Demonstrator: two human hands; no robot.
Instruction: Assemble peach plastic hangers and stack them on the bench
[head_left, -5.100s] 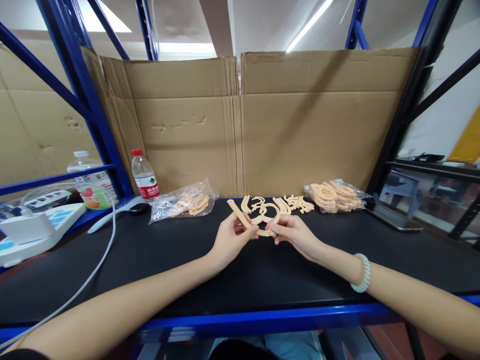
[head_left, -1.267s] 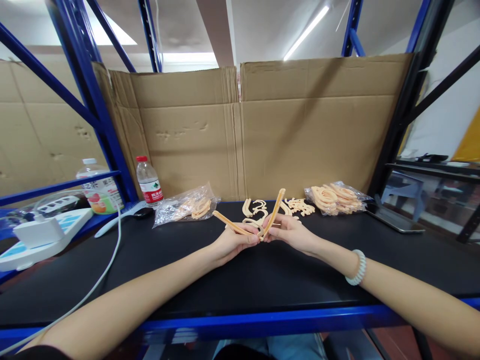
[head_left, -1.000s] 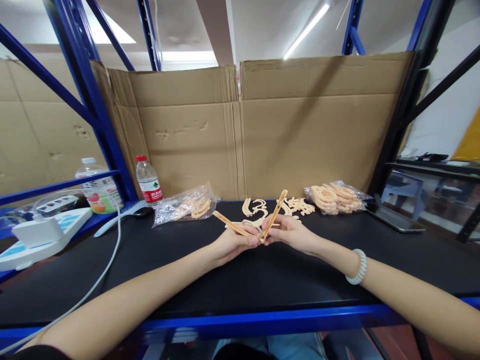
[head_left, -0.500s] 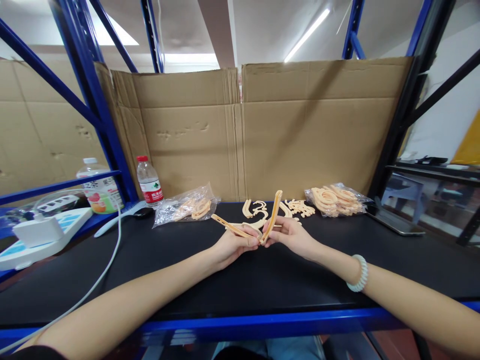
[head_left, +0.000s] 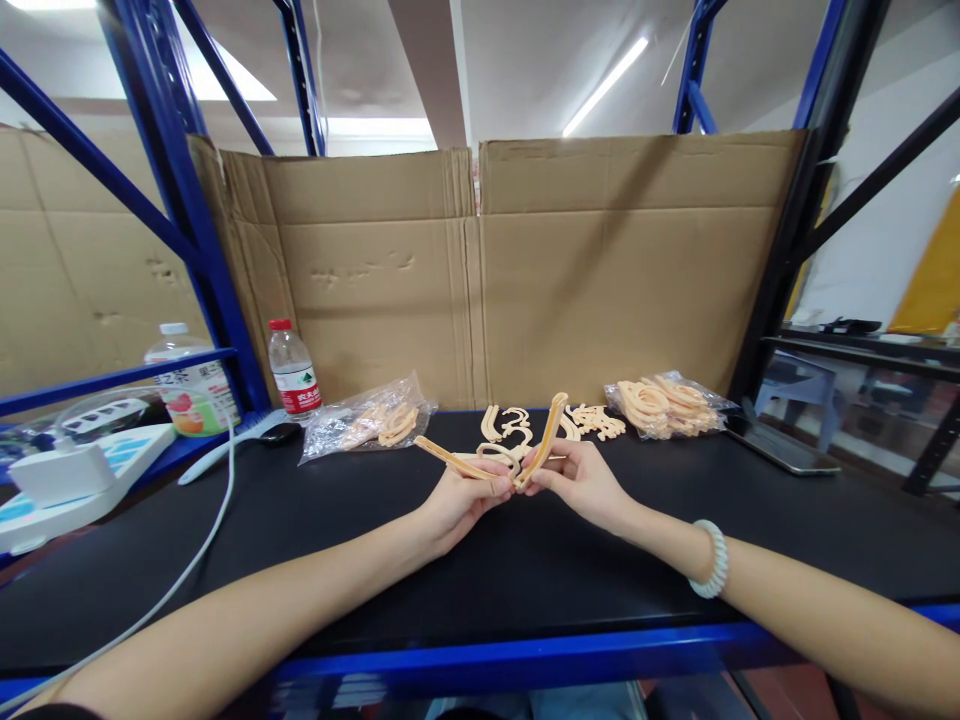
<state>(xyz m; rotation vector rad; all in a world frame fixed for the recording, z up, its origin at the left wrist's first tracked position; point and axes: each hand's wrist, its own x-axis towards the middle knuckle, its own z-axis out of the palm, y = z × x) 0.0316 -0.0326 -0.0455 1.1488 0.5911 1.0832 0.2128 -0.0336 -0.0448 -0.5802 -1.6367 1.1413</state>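
Two pale wooden strips meet in a V above the black tabletop, one in each hand. My left hand (head_left: 469, 495) pinches the left wooden strip (head_left: 442, 454), which slants up to the left. With its fingers closed, my right hand (head_left: 574, 475) grips the right wooden strip (head_left: 550, 428), which rises steeply and curves a little. Their lower ends come together between my fingertips; whether they are joined there I cannot tell. Just behind my hands lie curved wooden pieces (head_left: 519, 436), partly hidden by the hands and strips.
Small wooden pieces (head_left: 600, 420) lie farther back, beside a bag of wooden parts (head_left: 667, 405). Another clear bag (head_left: 367, 415), a water bottle (head_left: 295, 370) and a brush (head_left: 232, 445) are on the left. A white cable (head_left: 214, 540) crosses the left side. Cardboard (head_left: 637, 270) walls the back.
The view has shifted slightly. Both hands still hold the strips nearly in place; the left strip has turned a little, so its slot no longer shows clearly.
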